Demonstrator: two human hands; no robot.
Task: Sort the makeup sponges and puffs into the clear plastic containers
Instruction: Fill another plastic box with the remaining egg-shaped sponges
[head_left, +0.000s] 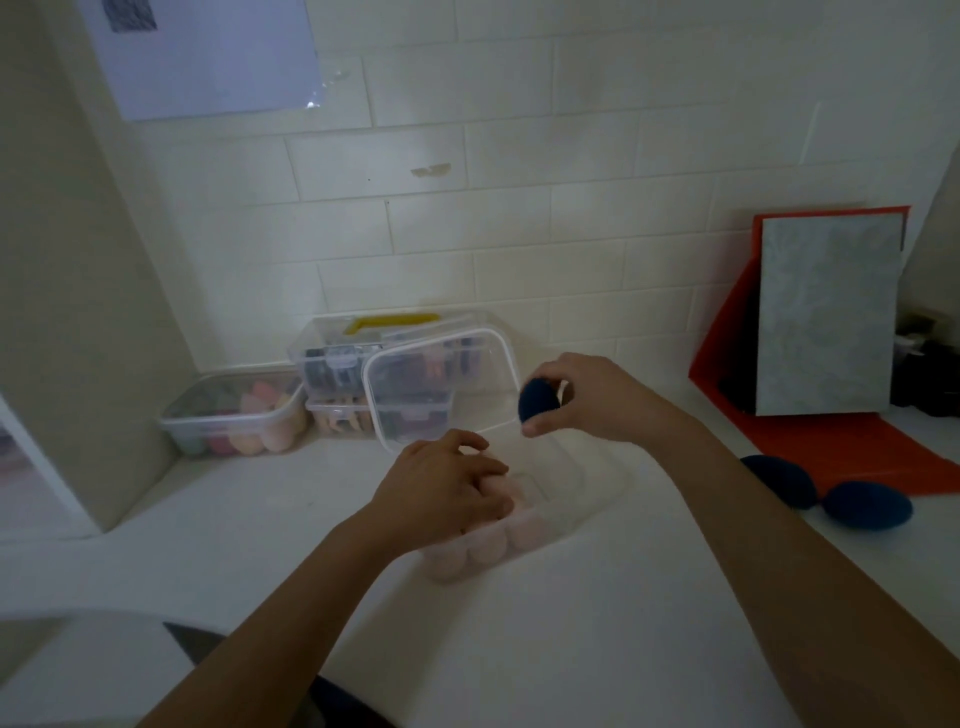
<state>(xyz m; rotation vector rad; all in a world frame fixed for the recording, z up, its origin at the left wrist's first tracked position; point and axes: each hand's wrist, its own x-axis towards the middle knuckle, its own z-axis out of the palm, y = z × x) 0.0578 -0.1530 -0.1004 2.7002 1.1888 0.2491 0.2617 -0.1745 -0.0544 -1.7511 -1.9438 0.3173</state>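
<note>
Hands work at the clear container (584, 483): left hand (441, 488) grips pink sponges (498, 540) packed inside, right hand (587, 400) pinches a navy sponge (539, 399) above it; two loose navy sponges (779, 480) lie unsorted on the bench (571, 623).

The dark blue sponges (539, 401) (779, 480) (868, 505) number three: one at centre, two at the right edge. The clear containers (587, 483) (182, 441) (322, 358) (332, 415) number four: one open at centre, one at left full of pastel sponges (249, 415), two stacked behind, with one loose lid (441, 384). The pink sponges (485, 545) in the open one show at least three rounded ends; the rest blur past counting.
</note>
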